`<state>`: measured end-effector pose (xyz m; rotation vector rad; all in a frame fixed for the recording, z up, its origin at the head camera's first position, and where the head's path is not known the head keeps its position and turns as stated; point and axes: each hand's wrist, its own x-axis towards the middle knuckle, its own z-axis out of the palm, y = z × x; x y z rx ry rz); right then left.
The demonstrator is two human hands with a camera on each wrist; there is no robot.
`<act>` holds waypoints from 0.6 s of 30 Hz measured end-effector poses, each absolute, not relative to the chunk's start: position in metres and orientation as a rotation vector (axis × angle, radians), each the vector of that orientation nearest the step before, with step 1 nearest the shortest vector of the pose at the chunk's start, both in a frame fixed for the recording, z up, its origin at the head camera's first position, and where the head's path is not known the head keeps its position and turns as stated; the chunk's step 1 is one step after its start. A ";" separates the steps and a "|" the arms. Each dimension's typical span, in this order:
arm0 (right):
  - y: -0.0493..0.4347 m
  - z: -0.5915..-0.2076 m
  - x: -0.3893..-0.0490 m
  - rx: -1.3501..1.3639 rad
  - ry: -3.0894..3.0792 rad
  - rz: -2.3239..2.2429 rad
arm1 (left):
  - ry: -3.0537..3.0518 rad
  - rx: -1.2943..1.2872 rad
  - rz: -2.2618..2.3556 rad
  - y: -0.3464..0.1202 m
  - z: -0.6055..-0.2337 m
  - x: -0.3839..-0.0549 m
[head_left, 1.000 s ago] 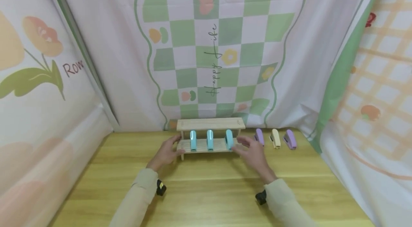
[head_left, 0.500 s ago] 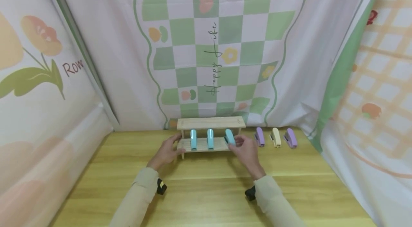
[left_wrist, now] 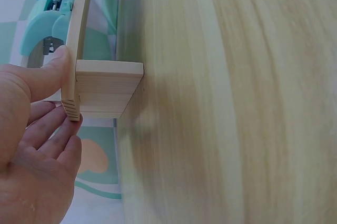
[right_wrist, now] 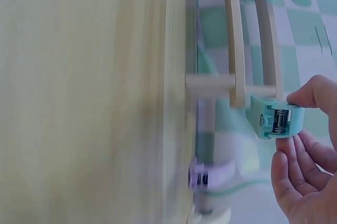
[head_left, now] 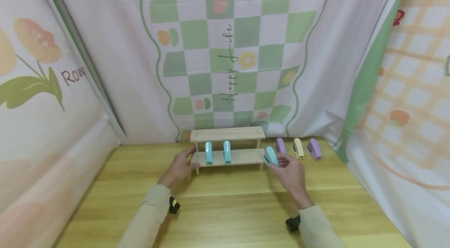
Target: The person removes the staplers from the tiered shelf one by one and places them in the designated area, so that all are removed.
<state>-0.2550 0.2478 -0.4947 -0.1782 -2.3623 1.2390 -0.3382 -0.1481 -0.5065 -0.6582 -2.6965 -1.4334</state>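
A two-tier wooden shelf [head_left: 246, 157] stands on the table. My left hand [head_left: 177, 170] holds its left end; in the left wrist view the thumb presses the top of the lower board [left_wrist: 75, 34] while the fingers lie at its end and underside. Between thumb and fingers, my right hand [head_left: 293, 173] pinches a turquoise stapler [head_left: 271, 156] just off the shelf's right end. The right wrist view shows that stapler [right_wrist: 276, 119] end-on, its spring visible, beside the board's end. Two more turquoise staplers, one at left [head_left: 209, 152] and another near the middle [head_left: 227, 152], stay on the lower tier.
Right of the shelf, a purple stapler [head_left: 280, 145], a cream stapler [head_left: 297, 148] and another purple stapler [head_left: 314, 149] stand in a row on the wooden table [head_left: 225, 209]. A checked green curtain [head_left: 246, 84] hangs right behind the shelf.
My right hand has taken hold of the rightmost turquoise stapler, tilted it and moved it rightward off the lower tier. My left hand keeps its place at the shelf's left end.
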 end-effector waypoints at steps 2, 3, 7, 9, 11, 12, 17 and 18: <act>0.258 -0.495 -0.250 -0.204 -2.356 1.206 | -2.701 -0.654 -1.424 -0.149 -0.507 -0.338; 0.263 -0.496 -0.249 -0.216 -2.359 1.182 | -2.701 -0.650 -1.426 -0.149 -0.507 -0.338; 0.281 -0.498 -0.244 -0.245 -2.380 1.103 | -2.718 -0.620 -1.428 -0.151 -0.508 -0.338; 0.289 -0.499 -0.242 -0.264 -2.394 1.071 | -2.725 -0.616 -1.438 -0.151 -0.508 -0.339; 0.295 -0.501 -0.242 -0.288 -2.410 1.044 | -2.731 -0.625 -1.431 -0.151 -0.509 -0.340; 0.298 -0.502 -0.242 -0.300 -2.424 1.031 | -2.735 -0.623 -1.435 -0.150 -0.509 -0.340; 0.304 -0.506 -0.245 -0.336 -2.484 0.988 | -2.724 -0.630 -1.436 -0.150 -0.507 -0.340; 0.305 -0.506 -0.246 -0.337 -2.493 0.993 | -2.722 -0.629 -1.437 -0.149 -0.506 -0.340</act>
